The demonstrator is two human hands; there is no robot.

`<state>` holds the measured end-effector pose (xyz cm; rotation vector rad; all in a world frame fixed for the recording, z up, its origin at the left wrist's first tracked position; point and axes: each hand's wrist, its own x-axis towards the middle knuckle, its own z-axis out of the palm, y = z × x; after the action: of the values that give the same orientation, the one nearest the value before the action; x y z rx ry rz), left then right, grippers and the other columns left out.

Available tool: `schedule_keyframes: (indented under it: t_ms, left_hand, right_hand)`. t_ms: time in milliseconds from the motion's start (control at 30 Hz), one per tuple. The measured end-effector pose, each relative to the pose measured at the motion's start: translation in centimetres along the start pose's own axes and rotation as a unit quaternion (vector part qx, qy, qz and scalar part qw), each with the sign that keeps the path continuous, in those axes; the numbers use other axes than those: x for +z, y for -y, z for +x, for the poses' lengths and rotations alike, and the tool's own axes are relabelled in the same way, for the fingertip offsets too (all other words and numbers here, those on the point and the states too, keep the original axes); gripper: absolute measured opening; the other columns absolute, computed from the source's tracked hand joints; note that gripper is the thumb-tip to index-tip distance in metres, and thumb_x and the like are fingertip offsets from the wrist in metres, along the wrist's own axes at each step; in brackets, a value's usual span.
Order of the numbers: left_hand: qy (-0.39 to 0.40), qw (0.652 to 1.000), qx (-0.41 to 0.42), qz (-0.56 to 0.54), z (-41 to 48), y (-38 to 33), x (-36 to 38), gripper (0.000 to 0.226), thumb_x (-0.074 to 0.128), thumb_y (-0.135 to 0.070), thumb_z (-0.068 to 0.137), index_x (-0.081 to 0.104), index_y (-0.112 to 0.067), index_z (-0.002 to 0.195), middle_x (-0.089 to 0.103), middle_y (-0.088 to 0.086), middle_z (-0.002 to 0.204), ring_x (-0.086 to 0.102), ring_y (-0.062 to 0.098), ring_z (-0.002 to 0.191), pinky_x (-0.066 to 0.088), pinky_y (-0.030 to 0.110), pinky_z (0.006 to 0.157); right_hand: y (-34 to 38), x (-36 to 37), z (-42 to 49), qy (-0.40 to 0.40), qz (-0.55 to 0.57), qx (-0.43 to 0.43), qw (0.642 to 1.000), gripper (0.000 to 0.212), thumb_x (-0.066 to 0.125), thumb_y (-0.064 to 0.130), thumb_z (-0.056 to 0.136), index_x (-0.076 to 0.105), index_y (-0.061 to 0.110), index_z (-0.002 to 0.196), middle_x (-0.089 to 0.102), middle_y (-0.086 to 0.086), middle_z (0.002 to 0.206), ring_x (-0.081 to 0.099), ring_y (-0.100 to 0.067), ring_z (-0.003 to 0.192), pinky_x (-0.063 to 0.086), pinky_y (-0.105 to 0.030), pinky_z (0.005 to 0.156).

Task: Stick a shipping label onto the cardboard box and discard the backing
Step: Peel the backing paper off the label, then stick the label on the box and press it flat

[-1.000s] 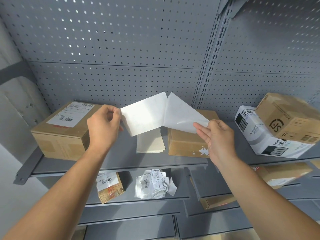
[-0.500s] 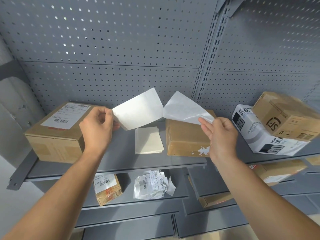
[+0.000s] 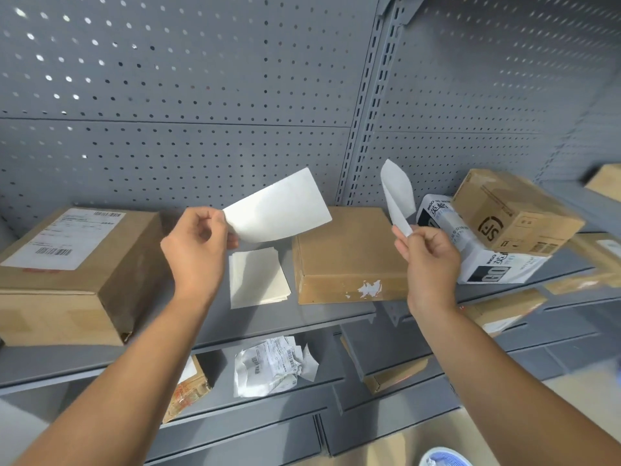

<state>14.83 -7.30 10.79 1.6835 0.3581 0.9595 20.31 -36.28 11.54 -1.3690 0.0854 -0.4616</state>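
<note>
Two separate white sheets are held apart above the shelf (image 3: 201,327). A flat rectangular sheet (image 3: 279,206) is pinched at its lower left corner between the thumb and fingers of the left hand (image 3: 196,250), and it juts out towards two o'clock from that hand. A curled, narrower sheet (image 3: 396,193) is pinched at its bottom end by the right hand (image 3: 430,260) and stands up towards twelve o'clock. Which sheet is the label and which the backing cannot be told with certainty; the flat one is judged to be the label, since the curled one looks limp and thin. The unlabelled cardboard box (image 3: 349,253) lies on the shelf between the two hands, at about four o'clock from the flat sheet, with its top face bare and a torn white patch on its front. Several risks are seen. A sheet gripped at only one corner can droop or fold, and if its sticky side is touched to itself or to the fingers it is spoiled. If one edge is not laid down first and smoothed across, creases or a skewed label can result. The sheet could also be set by mistake on the stack of blank sheets (image 3: 258,280) at nine o'clock from the box. The curled sheet can be dropped among the crumpled papers (image 3: 272,368) below instead of being discarded properly.
</note>
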Motion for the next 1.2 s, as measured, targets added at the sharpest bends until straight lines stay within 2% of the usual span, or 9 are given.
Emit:
schedule_keyframes:
  t_ms: [100, 233, 333, 567, 667, 733, 833, 1000, 1200]
  left_hand:
    - [0.022, 0.999, -0.022, -0.016, -0.6, -0.3, 3.2, 0.012, 0.06, -0.015, 0.097, 0.066, -0.013, 0.087, 0.072, -0.004, 0.064, 0.073, 0.015, 0.056, 0.064, 0.047, 0.073]
    - [0.045, 0.998, -0.037, -0.011, -0.9, -1.1, 6.9, 0.014, 0.057, -0.013, 0.098, 0.067, -0.011, 0.088, 0.074, 0.005, 0.07, 0.074, 0.012, 0.056, 0.064, 0.039, 0.072]
    - [0.045, 0.998, -0.04, -0.005, -0.9, -1.4, 9.2, 0.014, 0.058, -0.014, 0.099, 0.066, -0.012, 0.088, 0.074, 0.002, 0.069, 0.074, 0.011, 0.056, 0.063, 0.034, 0.069]
    - [0.021, 0.999, -0.048, 0.012, -0.8, -1.8, 12.8, 0.014, 0.059, -0.013, 0.099, 0.066, -0.006, 0.088, 0.073, 0.002, 0.067, 0.074, 0.01, 0.056, 0.057, 0.016, 0.059]
    - [0.008, 0.999, -0.047, 0.02, -0.8, -1.6, 13.7, 0.014, 0.06, -0.015, 0.098, 0.066, -0.008, 0.088, 0.073, -0.002, 0.064, 0.074, 0.011, 0.057, 0.06, 0.023, 0.065]
    - [0.006, 0.998, -0.054, 0.021, -0.7, -1.3, 13.9, 0.014, 0.061, -0.017, 0.098, 0.067, -0.009, 0.088, 0.075, -0.002, 0.065, 0.076, 0.012, 0.059, 0.063, 0.032, 0.072]
    - [0.004, 0.998, -0.055, 0.027, -0.6, -1.1, 14.6, 0.014, 0.062, -0.021, 0.097, 0.066, -0.013, 0.087, 0.076, -0.009, 0.069, 0.076, 0.014, 0.06, 0.063, 0.044, 0.079]
    - [0.01, 0.998, -0.046, 0.043, -0.8, -1.2, 15.4, 0.013, 0.063, -0.023, 0.095, 0.065, -0.023, 0.083, 0.075, -0.008, 0.065, 0.076, 0.013, 0.06, 0.062, 0.047, 0.082]
    - [0.024, 0.997, -0.021, 0.077, -0.7, -1.5, 15.1, 0.01, 0.062, -0.021, 0.096, 0.067, -0.019, 0.087, 0.075, -0.005, 0.065, 0.075, 0.008, 0.061, 0.062, 0.041, 0.078]
  right_hand:
    - [-1.2, -2.5, 2.4, -0.015, -0.052, 0.004, 0.998, 0.017, 0.055, 0.0, 0.094, 0.066, 0.01, 0.087, 0.08, 0.009, 0.093, 0.078, -0.013, 0.097, 0.059, -0.028, 0.089]
    - [-2.7, -5.1, 7.0, -0.042, -0.074, 0.015, 0.996, 0.017, 0.056, 0.001, 0.095, 0.065, 0.01, 0.083, 0.077, -0.002, 0.101, 0.078, -0.015, 0.099, 0.059, -0.021, 0.078]
    - [-4.0, -6.4, 10.3, -0.033, -0.105, 0.034, 0.993, 0.018, 0.057, 0.003, 0.094, 0.065, 0.011, 0.08, 0.077, 0.015, 0.079, 0.078, -0.003, 0.083, 0.06, -0.031, 0.087]
    - [-7.1, -7.2, 17.5, 0.012, -0.161, 0.078, 0.984, 0.018, 0.059, 0.01, 0.091, 0.064, 0.017, 0.075, 0.077, 0.004, 0.078, 0.078, -0.003, 0.073, 0.06, -0.049, 0.096]
    - [-8.2, -7.1, 19.0, 0.039, -0.188, 0.098, 0.977, 0.015, 0.06, 0.011, 0.091, 0.066, 0.016, 0.077, 0.079, 0.001, 0.08, 0.077, -0.004, 0.068, 0.059, -0.053, 0.095]
    - [-8.5, -6.7, 19.4, 0.059, -0.196, 0.122, 0.971, 0.014, 0.059, 0.008, 0.094, 0.07, 0.013, 0.087, 0.078, -0.006, 0.089, 0.077, -0.005, 0.067, 0.059, -0.05, 0.097]
    - [-8.4, -6.3, 20.1, 0.098, -0.186, 0.157, 0.965, 0.034, 0.054, 0.003, 0.1, 0.063, 0.006, 0.133, 0.068, 0.002, 0.093, 0.076, -0.02, 0.078, 0.058, -0.048, 0.098]
    - [-7.4, -5.5, 20.5, 0.124, -0.186, 0.124, 0.967, 0.042, 0.049, 0.004, 0.102, 0.059, 0.015, 0.141, 0.053, -0.002, 0.137, 0.08, -0.018, 0.074, 0.061, -0.032, 0.074]
    - [-2.2, -1.6, 17.1, 0.177, -0.172, -0.002, 0.969, 0.03, 0.052, 0.004, 0.1, 0.069, 0.023, 0.117, 0.071, -0.008, 0.103, 0.062, -0.011, 0.049, 0.05, -0.026, 0.048]
